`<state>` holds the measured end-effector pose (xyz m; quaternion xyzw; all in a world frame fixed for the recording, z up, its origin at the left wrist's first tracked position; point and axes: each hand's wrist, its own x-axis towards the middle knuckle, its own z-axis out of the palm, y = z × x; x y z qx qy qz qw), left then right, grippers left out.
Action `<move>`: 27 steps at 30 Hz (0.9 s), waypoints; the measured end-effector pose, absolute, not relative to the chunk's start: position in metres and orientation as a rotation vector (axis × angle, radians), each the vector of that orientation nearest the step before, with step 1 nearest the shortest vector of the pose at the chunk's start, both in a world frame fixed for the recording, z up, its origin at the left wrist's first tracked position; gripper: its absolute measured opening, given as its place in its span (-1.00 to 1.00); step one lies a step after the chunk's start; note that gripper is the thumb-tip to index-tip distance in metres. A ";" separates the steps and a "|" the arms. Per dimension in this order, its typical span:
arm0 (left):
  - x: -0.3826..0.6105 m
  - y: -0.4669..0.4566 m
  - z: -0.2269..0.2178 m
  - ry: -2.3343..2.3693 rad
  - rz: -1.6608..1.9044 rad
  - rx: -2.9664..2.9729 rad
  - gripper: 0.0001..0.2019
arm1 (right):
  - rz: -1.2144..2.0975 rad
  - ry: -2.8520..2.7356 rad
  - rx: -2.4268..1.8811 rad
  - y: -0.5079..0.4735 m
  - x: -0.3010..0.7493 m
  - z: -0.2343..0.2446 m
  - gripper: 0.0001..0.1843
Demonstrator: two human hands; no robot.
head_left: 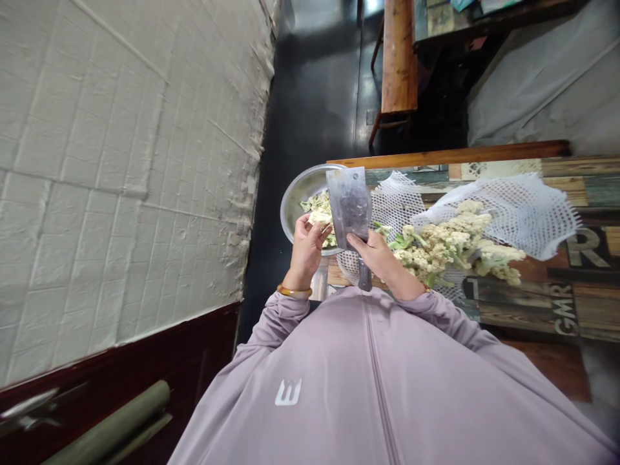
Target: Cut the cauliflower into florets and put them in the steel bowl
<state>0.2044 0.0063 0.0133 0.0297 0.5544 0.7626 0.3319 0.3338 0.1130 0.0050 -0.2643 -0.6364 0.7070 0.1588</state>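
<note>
My left hand (307,244) is closed on a pale cauliflower piece (320,217), held over the near rim of a steel bowl (295,194) with cut florets in it. My right hand (380,258) grips the dark handle of a broad steel cleaver (349,205), forefinger laid on the blade, which stands upright beside the piece. A gold bangle (294,292) circles my left wrist.
A heap of cauliflower florets (455,248) lies on white foam netting (513,206) on the patterned wooden table (562,303) to the right. Beyond the table stand a wooden bench (399,58) and a dark floor. A tiled wall fills the left.
</note>
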 end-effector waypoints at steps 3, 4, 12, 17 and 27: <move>0.201 0.002 0.012 1.451 1.973 0.094 -0.55 | 1.978 -1.861 -0.742 0.113 0.325 0.000 -0.56; 0.200 0.000 0.011 1.459 1.961 0.092 -0.55 | 1.968 -1.866 -0.735 0.112 0.323 -0.002 -0.56; 0.192 -0.009 0.003 1.478 1.903 0.033 -0.58 | 1.997 -1.865 -0.696 0.107 0.315 -0.008 -0.53; 0.185 -0.011 0.007 1.451 1.861 -0.041 -0.64 | 1.958 -1.887 -0.684 0.110 0.313 -0.003 -0.52; 0.179 -0.018 0.012 1.307 1.821 -0.080 -0.78 | 1.897 -1.925 -0.691 0.119 0.305 -0.004 -0.46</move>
